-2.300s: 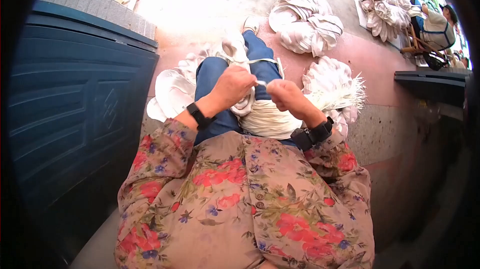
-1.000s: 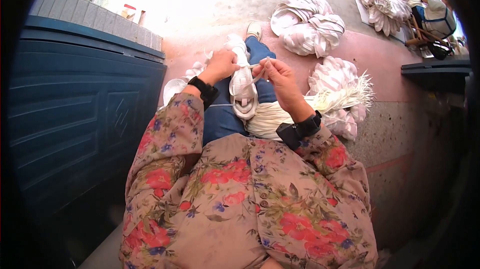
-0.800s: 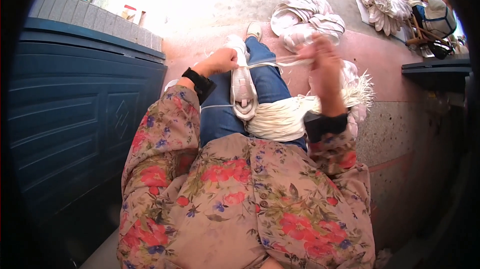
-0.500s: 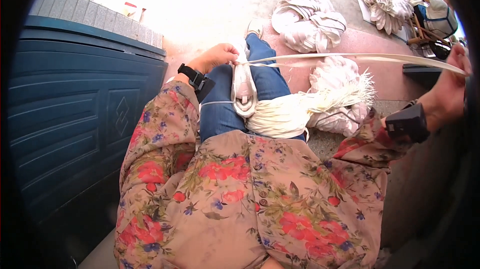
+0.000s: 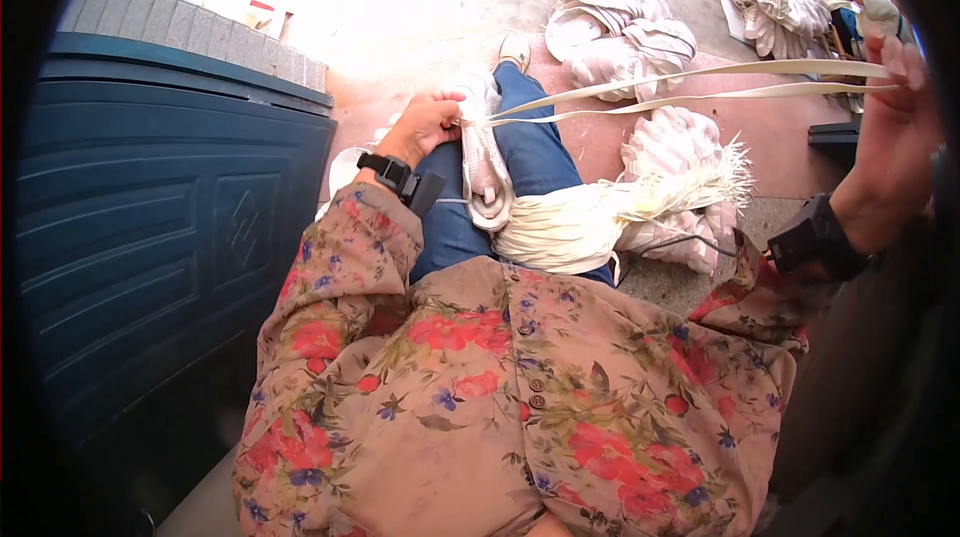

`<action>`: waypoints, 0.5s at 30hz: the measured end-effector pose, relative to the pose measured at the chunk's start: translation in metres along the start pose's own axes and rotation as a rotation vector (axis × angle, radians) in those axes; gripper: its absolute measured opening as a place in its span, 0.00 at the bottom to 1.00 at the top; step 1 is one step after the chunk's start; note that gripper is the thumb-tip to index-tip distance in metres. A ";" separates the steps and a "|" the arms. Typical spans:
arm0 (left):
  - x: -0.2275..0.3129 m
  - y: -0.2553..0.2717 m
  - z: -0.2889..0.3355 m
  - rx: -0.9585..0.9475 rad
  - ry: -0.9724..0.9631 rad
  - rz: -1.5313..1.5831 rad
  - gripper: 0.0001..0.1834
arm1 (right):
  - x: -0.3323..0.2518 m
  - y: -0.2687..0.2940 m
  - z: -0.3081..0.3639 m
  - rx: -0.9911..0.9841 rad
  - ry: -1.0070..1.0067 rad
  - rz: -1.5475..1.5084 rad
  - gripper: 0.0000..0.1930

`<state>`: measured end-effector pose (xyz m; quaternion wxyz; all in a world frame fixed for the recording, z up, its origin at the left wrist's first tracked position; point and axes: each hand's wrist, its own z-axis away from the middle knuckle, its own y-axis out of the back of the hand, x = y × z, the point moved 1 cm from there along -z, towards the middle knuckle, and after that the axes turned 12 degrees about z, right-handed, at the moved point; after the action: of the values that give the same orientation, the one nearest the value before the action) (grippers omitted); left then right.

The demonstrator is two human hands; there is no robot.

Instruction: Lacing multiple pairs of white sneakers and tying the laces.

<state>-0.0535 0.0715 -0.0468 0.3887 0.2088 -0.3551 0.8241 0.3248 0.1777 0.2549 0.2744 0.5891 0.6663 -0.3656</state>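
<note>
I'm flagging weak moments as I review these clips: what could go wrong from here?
1. The right hand holds two pale strands far out from the white shoe upper; a hard tug might drag the upper off the lap.
2. The cream lace bundle lies across the right thigh and could slide if that leg shifts.
3. The right hand, near the picture's edge, might leave view.
</note>
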 end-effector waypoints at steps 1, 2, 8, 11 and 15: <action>-0.002 0.000 0.005 0.022 -0.037 0.059 0.15 | 0.007 0.005 0.001 -0.155 -0.084 -0.076 0.05; -0.005 0.002 0.008 0.027 -0.037 0.060 0.15 | 0.014 0.007 0.003 -0.309 -0.168 -0.153 0.08; -0.016 0.008 0.017 -0.035 -0.146 0.211 0.13 | 0.033 -0.002 0.024 -0.411 -0.179 -0.062 0.14; -0.011 0.003 0.027 0.005 -0.233 0.101 0.10 | 0.041 -0.004 0.030 -0.476 -0.220 0.019 0.15; 0.008 0.000 0.021 0.014 -0.239 -0.552 0.07 | 0.049 -0.014 0.032 -0.582 -0.214 0.062 0.15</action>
<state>-0.0575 0.0595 -0.0277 0.5521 0.3956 -0.3224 0.6593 0.3018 0.1797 0.1993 0.5111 0.4642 0.6920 -0.2108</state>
